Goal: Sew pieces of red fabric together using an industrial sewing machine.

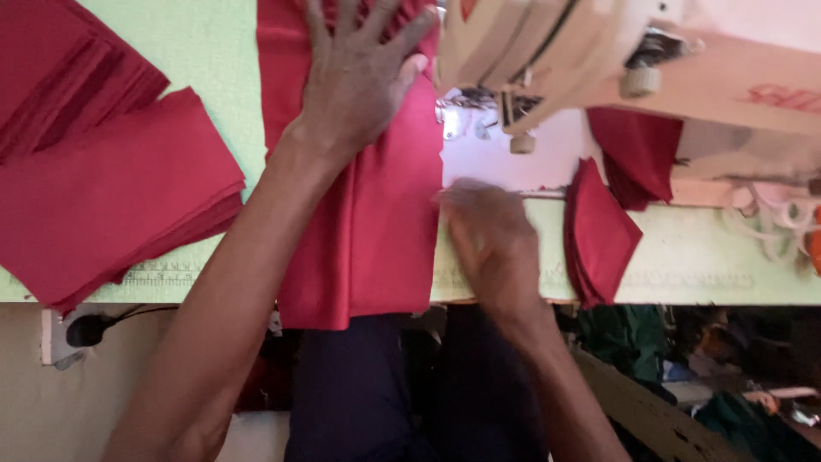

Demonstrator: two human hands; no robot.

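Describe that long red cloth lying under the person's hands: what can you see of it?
The red cloth looks smooth and slightly shiny, like satin. It runs lengthwise across the pale green table, its near end hanging over the front edge. The left hand presses flat on it with fingers spread; the blurred right hand touches its right edge, beside the sewing machine.

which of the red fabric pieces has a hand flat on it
The long red fabric piece hanging over the table's front edge; the left hand lies spread on it. The left stack and right folded pieces lie untouched.
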